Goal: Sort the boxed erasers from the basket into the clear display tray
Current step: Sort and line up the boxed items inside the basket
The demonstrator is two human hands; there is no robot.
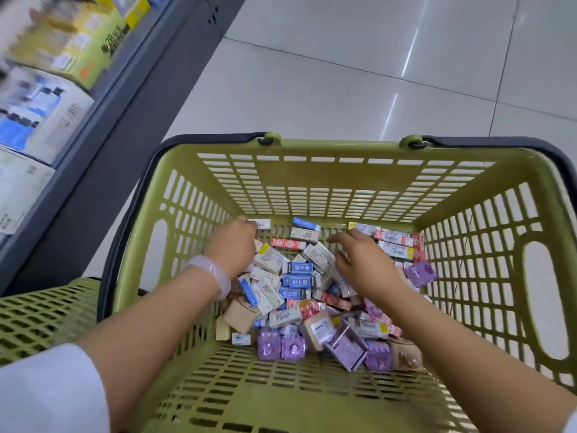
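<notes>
Head view: both hands are down inside the green basket point(312, 179), which stands on a pale tiled floor point(374, 57). Boxed erasers point(296, 281) lie in a loose heap on the basket bottom, mostly toward its far end and middle; their long axes point every way, no common direction. Three blue-and-white boxes at mid-heap lie stacked one behind another with long axes running left-right across the view. Red-and-white boxes point(398, 242) at the far right corner also lie roughly left-right, packed side by side. Purple packets point(282, 346) and tan boxes point(240, 314) sit at the near edge of the heap, some tilted. Left hand point(234, 245), with a pale bangle point(212, 273) on the wrist, reaches to the far left of the heap; its fingertips are at a small white box point(262, 224) by the far wall, whether pinching it I cannot tell. Right hand point(359, 260) rests palm-down over the heap's centre-right, fingers loosely spread and fairly straight, touching box tops, nothing visibly grasped. A second green basket point(40, 320) sits beside, at left. Shelving point(118, 98) with blurred cartons runs along the left. No display tray in view.
</notes>
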